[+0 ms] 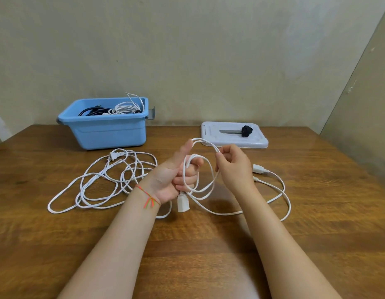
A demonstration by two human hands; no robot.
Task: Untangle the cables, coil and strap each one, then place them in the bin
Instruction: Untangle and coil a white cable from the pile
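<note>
Both hands' grip on white cable: left hand fisted round loops; right hand pinching; fingertips hidden

No readable text, labels or numbers anywhere, as far as visible.

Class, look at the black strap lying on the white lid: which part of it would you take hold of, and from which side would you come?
Pinch the black strap across its bunched top, coming from above. It sits loose on the white lid, raised off the flat surface, with bare lid around it. The right hand, nearer it, would probably suit, but it is pinching the white cable.
</note>
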